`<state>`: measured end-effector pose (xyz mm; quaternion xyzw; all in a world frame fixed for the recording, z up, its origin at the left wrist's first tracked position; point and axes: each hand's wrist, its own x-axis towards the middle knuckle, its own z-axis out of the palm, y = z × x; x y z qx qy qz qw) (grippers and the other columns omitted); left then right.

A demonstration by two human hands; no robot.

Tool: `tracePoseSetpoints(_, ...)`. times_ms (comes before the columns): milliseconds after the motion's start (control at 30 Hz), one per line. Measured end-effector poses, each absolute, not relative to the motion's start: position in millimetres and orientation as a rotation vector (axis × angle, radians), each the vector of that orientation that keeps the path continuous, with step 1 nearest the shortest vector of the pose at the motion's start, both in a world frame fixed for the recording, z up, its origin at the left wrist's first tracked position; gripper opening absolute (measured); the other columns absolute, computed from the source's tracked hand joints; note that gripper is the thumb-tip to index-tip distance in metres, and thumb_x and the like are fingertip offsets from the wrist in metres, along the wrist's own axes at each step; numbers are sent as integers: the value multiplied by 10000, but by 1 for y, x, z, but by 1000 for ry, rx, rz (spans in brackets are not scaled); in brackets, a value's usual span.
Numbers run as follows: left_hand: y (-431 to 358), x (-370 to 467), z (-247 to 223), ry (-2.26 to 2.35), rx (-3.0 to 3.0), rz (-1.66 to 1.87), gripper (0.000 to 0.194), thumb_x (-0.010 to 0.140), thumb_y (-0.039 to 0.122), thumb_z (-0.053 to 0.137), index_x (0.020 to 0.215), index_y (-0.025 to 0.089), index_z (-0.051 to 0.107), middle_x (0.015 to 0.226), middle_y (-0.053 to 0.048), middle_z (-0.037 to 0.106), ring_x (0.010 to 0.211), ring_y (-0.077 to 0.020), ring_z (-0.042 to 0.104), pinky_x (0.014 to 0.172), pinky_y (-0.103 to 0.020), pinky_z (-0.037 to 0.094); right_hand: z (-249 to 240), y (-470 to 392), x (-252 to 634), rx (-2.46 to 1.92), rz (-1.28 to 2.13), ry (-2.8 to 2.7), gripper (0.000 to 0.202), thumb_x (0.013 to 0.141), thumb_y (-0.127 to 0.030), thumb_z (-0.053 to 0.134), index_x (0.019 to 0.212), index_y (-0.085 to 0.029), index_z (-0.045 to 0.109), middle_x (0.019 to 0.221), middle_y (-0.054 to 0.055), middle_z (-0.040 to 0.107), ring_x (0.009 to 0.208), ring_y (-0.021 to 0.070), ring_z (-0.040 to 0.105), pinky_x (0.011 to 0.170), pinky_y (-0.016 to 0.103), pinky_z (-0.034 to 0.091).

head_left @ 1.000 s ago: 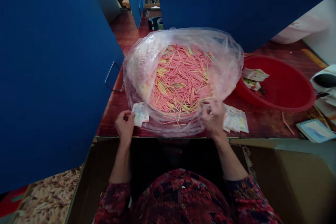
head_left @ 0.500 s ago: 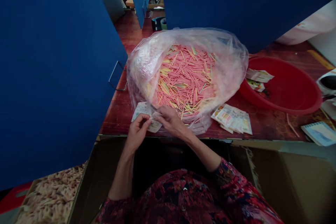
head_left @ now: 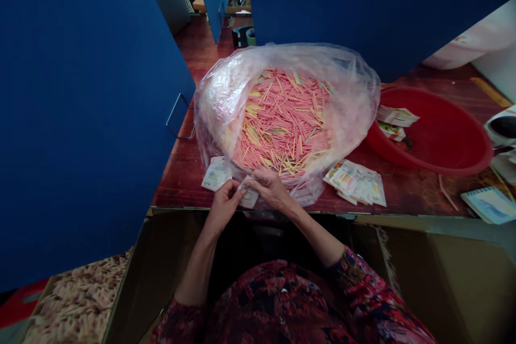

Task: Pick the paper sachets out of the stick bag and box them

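Note:
Between my two hands, at the table's front edge, is a small printed packet (head_left: 249, 199). My left hand (head_left: 226, 202) pinches its left side, while my right hand (head_left: 271, 189) grips its upper part with bent fingers. Just beyond them stands a large clear plastic bag (head_left: 355, 91), its mouth spread wide. Thin short sticks (head_left: 282, 123), mostly pink with some yellow and green, fill it. Left of the hands lie a few similar flat packets (head_left: 216, 173), partly under the bag's edge. Fingers cover much of the held packet.
Right of the bag lies a fanned pile of packets (head_left: 358, 181). A red basin (head_left: 447, 158) behind it holds some packets. A spiral notepad (head_left: 489, 204) sits at the right edge. Blue partitions (head_left: 88, 107) border the table on the left and back.
Both hands have shifted slightly right, away from the packets on the left. More of the held packet now shows below the fingers.

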<state>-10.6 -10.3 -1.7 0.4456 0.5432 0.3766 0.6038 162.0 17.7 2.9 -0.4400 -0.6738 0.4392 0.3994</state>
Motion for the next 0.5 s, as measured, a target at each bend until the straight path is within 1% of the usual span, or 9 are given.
tracePoseSetpoints(67,-9,-11,0,1288,1047,891,302,761,446,729,783,172,604,679,34,578,627,-113,500,612,-226,414,4,22,164,-1221,1047,-1710,259,975,-327,562,763,-193,629,757,-5,568,753,150,538,730,273,414)
tracePoseSetpoints(100,-9,-12,1,1316,1060,916,286,770,435,720,781,173,608,687,32,582,636,-114,502,625,-228,414,4,25,166,-1343,958,-1711,238,979,-317,551,799,-190,639,799,12,598,787,160,554,756,282,420)
tracePoseSetpoints(200,-8,-16,3,1418,1075,1029,239,789,401,701,788,176,623,720,28,599,673,-120,519,673,-236,418,3,35,169,-1834,515,-1775,165,961,-299,567,969,-169,670,1010,100,656,969,234,563,876,355,405)
tracePoseSetpoints(267,-7,-20,2,1465,1070,1092,227,796,395,692,801,176,631,741,24,610,691,-124,533,695,-240,423,0,41,167,-2022,258,-1898,213,933,-315,604,1059,-156,670,1118,153,639,1048,288,530,910,410,380)
tracePoseSetpoints(367,-6,-27,0,1505,1081,1146,221,808,392,687,822,175,648,756,19,624,699,-128,547,701,-241,431,-9,49,159,-2043,90,-2053,223,912,-294,621,1062,-133,661,1120,187,621,1025,307,506,869,435,373)
tracePoseSetpoints(500,-4,-31,-1,1527,1063,1193,211,803,379,699,832,174,658,768,15,643,706,-130,566,704,-239,443,-23,53,150,-2036,-16,-2088,173,950,-189,513,1042,-116,640,1065,202,614,967,298,500,815,431,365)
